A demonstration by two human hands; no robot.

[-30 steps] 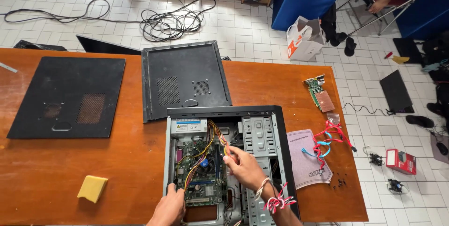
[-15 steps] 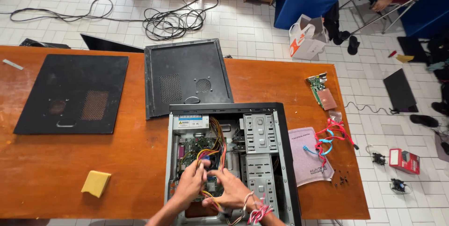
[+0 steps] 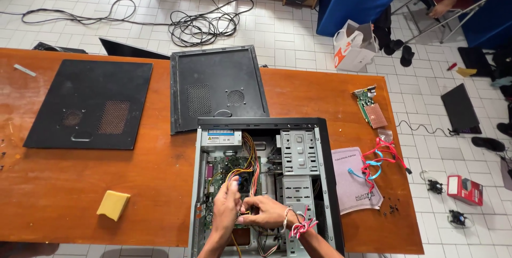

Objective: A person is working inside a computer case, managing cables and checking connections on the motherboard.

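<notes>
An open desktop computer case lies on its side on the brown wooden table. Inside it I see a green motherboard, a bundle of yellow, orange and black wires and grey drive bays. My left hand and my right hand are both down over the motherboard, fingertips meeting on a small part near the wires. What they pinch is hidden by the fingers. A red and white cord is tied around my right wrist.
Two black side panels lie on the table behind the case. A yellow sponge sits front left. To the right are a pink booklet, red and blue cables and a green expansion card. Cables coil on the tiled floor.
My left hand has come up from the case's front edge into the case. My right hand has drawn back from the wires, and both now meet over the motherboard.
</notes>
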